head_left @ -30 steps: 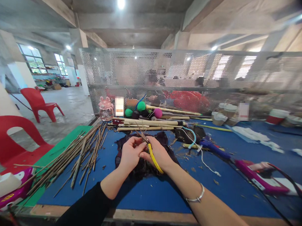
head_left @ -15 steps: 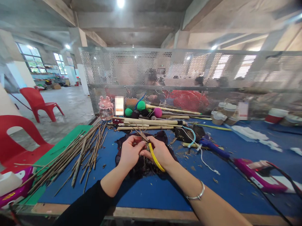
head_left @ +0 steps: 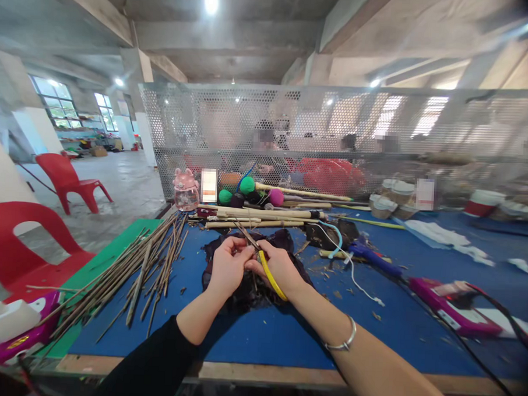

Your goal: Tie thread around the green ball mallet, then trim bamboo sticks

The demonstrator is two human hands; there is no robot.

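My right hand [head_left: 281, 267] is closed on yellow-handled scissors [head_left: 271, 278], whose narrow blades point away and to the left. Close beside it, my left hand [head_left: 229, 263] pinches with thumb and fingers; whatever lies in the pinch is too small to make out. The fingertips of both hands nearly meet just under the blades. Beneath them a crumpled dark cloth or plastic sheet [head_left: 237, 302] is spread on the blue tabletop [head_left: 257, 343]. My right wrist wears a silver bangle.
Thin brown sticks [head_left: 125, 273] lie in a heap on the left. Pale rods and balls of green and pink yarn [head_left: 275, 197] line the back, near a pink bottle [head_left: 185, 190]. A magenta box [head_left: 456, 308] with cables stands right. Behind rises a perforated metal screen [head_left: 232, 121].
Hardly anything differs. The scissors and the fingers of both hands have shifted very slightly.
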